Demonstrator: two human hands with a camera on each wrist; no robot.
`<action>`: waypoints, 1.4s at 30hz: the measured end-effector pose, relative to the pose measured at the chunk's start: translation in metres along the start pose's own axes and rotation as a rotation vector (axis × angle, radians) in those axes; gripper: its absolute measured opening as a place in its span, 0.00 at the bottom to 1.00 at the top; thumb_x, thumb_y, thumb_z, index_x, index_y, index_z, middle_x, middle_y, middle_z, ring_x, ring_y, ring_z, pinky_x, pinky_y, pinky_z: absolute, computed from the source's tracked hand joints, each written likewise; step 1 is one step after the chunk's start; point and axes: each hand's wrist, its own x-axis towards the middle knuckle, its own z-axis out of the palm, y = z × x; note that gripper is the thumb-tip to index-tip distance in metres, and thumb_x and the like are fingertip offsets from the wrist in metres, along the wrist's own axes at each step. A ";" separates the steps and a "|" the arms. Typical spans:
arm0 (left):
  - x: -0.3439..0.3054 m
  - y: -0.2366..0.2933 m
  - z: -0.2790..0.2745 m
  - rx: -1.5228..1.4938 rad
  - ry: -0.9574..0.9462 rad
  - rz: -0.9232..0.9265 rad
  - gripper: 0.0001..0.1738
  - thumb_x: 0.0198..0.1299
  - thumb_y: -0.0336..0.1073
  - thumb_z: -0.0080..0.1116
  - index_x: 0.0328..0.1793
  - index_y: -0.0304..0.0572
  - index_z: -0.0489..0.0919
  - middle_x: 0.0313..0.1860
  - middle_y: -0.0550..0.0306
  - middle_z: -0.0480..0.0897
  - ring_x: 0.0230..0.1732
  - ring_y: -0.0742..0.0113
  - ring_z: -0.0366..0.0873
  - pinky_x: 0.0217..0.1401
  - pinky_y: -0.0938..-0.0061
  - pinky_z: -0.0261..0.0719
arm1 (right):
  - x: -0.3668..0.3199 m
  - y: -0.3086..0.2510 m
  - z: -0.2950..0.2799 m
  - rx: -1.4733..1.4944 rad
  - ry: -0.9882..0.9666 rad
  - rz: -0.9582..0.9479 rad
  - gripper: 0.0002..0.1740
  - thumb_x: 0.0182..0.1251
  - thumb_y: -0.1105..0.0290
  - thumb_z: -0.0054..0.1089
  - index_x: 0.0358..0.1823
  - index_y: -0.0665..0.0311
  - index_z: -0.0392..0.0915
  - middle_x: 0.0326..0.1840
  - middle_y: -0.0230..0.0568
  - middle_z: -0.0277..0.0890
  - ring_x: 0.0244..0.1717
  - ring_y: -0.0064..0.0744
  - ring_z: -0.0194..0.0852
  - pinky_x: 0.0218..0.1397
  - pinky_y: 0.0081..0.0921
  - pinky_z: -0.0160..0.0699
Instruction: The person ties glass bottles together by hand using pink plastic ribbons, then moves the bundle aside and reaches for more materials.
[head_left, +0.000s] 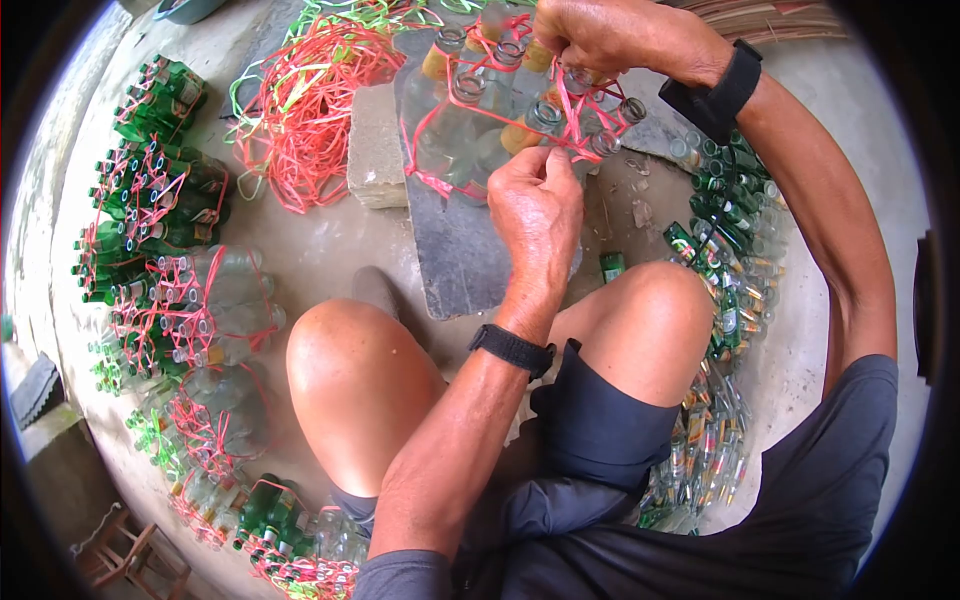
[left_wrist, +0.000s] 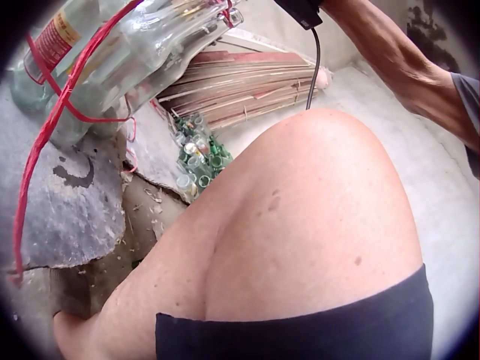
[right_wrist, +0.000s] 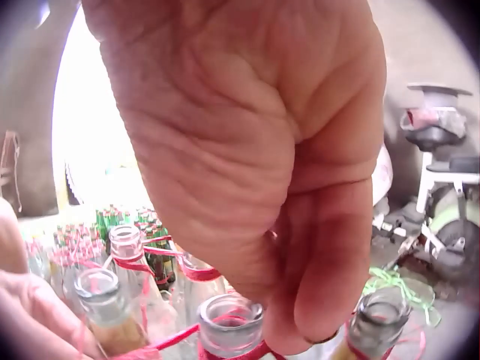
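The head view shows clear glass bottles (head_left: 541, 118) on a dark grey slab (head_left: 460, 265), their pink plastic strap (head_left: 432, 182) pinched by the left hand (head_left: 538, 205) and right hand (head_left: 615, 35), near a pale block (head_left: 374, 150).

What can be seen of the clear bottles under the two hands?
The clear bottles, glass by their look, stand upright and close together on a grey slab. Their mouths are open; some carry yellowish neck labels. Red strips loop round them. The left hand pinches a strip; the right hand curls beside the mouths.
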 end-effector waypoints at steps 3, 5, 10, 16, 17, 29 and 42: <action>0.001 -0.007 0.002 0.002 0.029 0.044 0.16 0.69 0.37 0.60 0.35 0.30 0.88 0.18 0.50 0.82 0.22 0.65 0.82 0.34 0.63 0.80 | -0.003 0.007 0.004 0.268 0.031 -0.005 0.12 0.62 0.80 0.60 0.44 0.73 0.87 0.22 0.45 0.82 0.25 0.32 0.85 0.27 0.32 0.82; 0.001 -0.008 0.002 0.015 0.035 0.066 0.16 0.68 0.37 0.61 0.35 0.30 0.88 0.18 0.48 0.82 0.23 0.65 0.83 0.35 0.62 0.80 | 0.005 0.019 0.011 0.421 -0.053 0.117 0.12 0.63 0.81 0.57 0.44 0.75 0.87 0.24 0.45 0.84 0.24 0.32 0.86 0.27 0.31 0.84; 0.001 -0.005 0.000 0.025 -0.005 -0.038 0.15 0.67 0.36 0.62 0.35 0.29 0.87 0.20 0.44 0.81 0.24 0.63 0.81 0.36 0.61 0.80 | 0.006 0.021 0.011 0.423 -0.099 0.128 0.13 0.63 0.82 0.55 0.45 0.77 0.86 0.25 0.44 0.84 0.24 0.32 0.86 0.27 0.32 0.86; 0.002 -0.003 -0.001 0.049 -0.024 -0.037 0.16 0.66 0.34 0.63 0.43 0.22 0.90 0.27 0.57 0.86 0.30 0.74 0.76 0.36 0.70 0.78 | 0.007 0.020 0.007 0.416 -0.128 0.006 0.12 0.61 0.82 0.56 0.44 0.76 0.84 0.25 0.44 0.84 0.26 0.32 0.87 0.29 0.32 0.86; 0.002 -0.003 -0.001 0.049 -0.024 -0.037 0.16 0.66 0.34 0.63 0.43 0.22 0.90 0.27 0.57 0.86 0.30 0.74 0.76 0.36 0.70 0.78 | 0.008 0.020 0.009 0.386 -0.122 0.035 0.12 0.60 0.82 0.56 0.44 0.76 0.84 0.25 0.45 0.84 0.26 0.33 0.86 0.29 0.33 0.85; 0.002 -0.002 -0.001 0.036 -0.025 -0.042 0.15 0.66 0.34 0.63 0.40 0.22 0.88 0.25 0.58 0.84 0.29 0.74 0.75 0.34 0.68 0.76 | -0.005 -0.002 0.005 0.158 0.075 -0.063 0.18 0.55 0.77 0.70 0.49 0.69 0.88 0.34 0.50 0.85 0.34 0.40 0.83 0.39 0.38 0.81; 0.003 -0.005 0.002 0.037 0.010 -0.023 0.15 0.66 0.35 0.63 0.38 0.26 0.88 0.24 0.47 0.83 0.28 0.63 0.80 0.37 0.62 0.79 | -0.007 0.029 0.026 0.336 0.116 -0.308 0.12 0.58 0.81 0.61 0.44 0.69 0.80 0.32 0.45 0.80 0.33 0.37 0.78 0.37 0.36 0.78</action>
